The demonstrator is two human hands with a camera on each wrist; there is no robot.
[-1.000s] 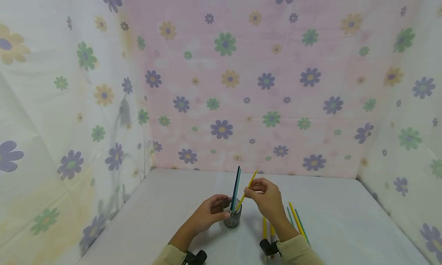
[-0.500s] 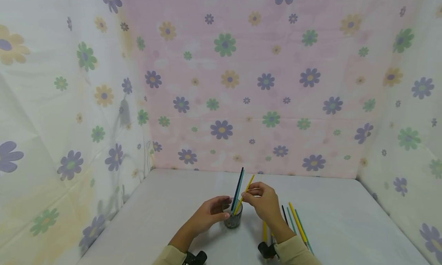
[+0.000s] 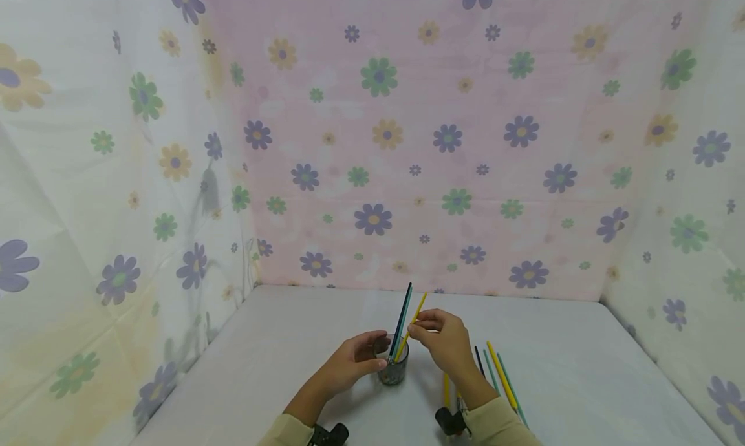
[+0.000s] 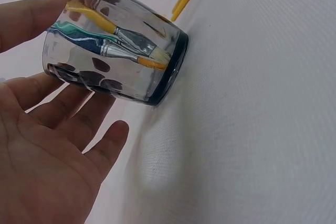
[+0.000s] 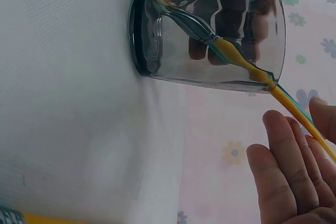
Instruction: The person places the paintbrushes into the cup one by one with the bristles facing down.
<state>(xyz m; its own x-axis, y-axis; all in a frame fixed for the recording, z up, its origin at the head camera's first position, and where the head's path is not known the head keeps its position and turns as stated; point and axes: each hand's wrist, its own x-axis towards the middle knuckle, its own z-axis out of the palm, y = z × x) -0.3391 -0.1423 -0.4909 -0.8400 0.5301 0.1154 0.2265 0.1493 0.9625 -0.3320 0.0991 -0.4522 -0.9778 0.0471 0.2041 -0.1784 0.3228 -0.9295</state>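
Note:
My left hand [image 3: 349, 362] holds a clear drinking glass [image 3: 392, 373] that stands upright on the white table, thumb near the rim and fingers around the far side. My right hand [image 3: 445, 339] pinches the handle of a yellow paintbrush [image 5: 299, 111] between thumb and fingertips. This brush leans bristles-down inside the glass, its tip near the bottom. Beside it in the glass lean a dark blue paintbrush [image 4: 84, 41] and a teal paintbrush [image 3: 407, 310], handles sticking up above the rim.
Right of the glass, partly behind my right forearm, lie a yellow paintbrush [image 3: 502, 371], a teal one [image 3: 513, 391], a black one [image 3: 480, 362] and others. The white table [image 3: 582, 368] ends at flowered cloth walls [image 3: 372, 142] behind and at both sides.
My right hand has moved slightly left and down, lowering the yellow paintbrush. The dark and teal paintbrushes now lean a little further right. My left hand has barely shifted on the glass.

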